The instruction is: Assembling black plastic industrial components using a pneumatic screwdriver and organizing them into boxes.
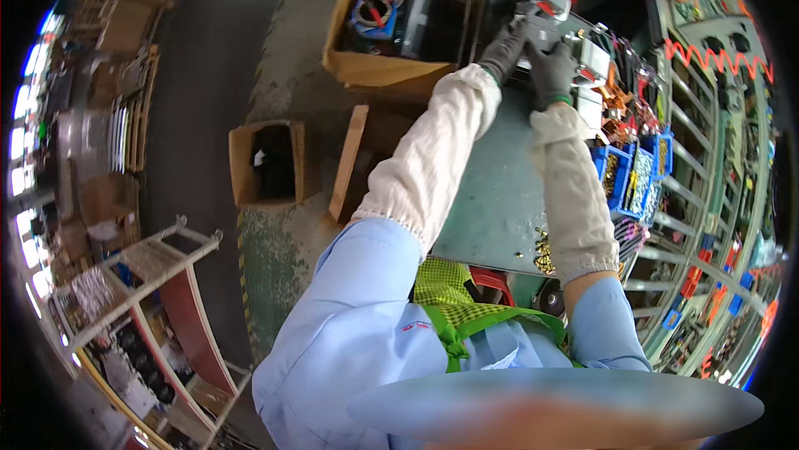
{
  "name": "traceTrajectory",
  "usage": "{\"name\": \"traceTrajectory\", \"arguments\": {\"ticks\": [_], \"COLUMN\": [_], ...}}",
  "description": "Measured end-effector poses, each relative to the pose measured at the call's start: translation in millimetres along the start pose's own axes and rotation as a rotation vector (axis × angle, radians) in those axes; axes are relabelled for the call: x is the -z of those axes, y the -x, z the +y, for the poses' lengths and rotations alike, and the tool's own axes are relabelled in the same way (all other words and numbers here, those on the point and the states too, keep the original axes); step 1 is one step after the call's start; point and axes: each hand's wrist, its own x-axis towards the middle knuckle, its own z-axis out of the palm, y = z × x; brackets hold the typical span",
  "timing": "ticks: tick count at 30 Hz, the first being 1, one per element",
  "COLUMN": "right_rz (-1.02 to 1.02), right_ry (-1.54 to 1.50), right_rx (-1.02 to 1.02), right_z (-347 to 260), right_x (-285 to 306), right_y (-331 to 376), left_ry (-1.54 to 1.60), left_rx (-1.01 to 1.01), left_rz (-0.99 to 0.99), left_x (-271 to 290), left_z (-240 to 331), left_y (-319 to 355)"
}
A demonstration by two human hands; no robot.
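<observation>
1. Landmark: the bench, a flat grey-green surface in front of the person. All positions below refer to it.
2. Large cardboard box: open-topped, beside the far left edge of the bench. Contents include a blue item with a ring-shaped part, a red piece and a long silver-grey panel.
3. Small cardboard box: open, on the floor well left of the bench. It contains a black item with a small white part; its kind cannot be told.
4. Cardboard flap: upright at the near left side of the bench.
5. Blue bins: grouped at the right edge of the bench. One holds brass-coloured parts; another holds small pale parts.
6. Bench surface: loose brass-coloured parts lie at the near right corner; copper-coloured parts are heaped at the right edge.
7. Grey unit: at the far end of the bench, between the gloved hands. The left hand and right hand have fingers against it; whether either grips firmly cannot be told.
8. Room: a shelved cart stands left of the bench; an orange coiled cable hangs to its right.
</observation>
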Motion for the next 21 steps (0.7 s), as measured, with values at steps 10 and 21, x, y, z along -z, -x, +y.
{"name": "traceTrajectory", "arguments": {"ticks": [10,21], "right_rz": [-0.697,-1.001], "right_ry": [-0.804,-0.042], "right_rx": [-0.014,0.491], "right_z": [92.4,-43.9], "right_x": [23.6,-156.2], "right_y": [174.0,324.2], "left_ry": [0.024,-0.421], "left_rx": [0.075,0.644], "left_rz": [0.211,0.37], "left_x": [130.8,329.7], "left_z": [-53.0,-267.4], "left_y": [276.6,541.8]}}
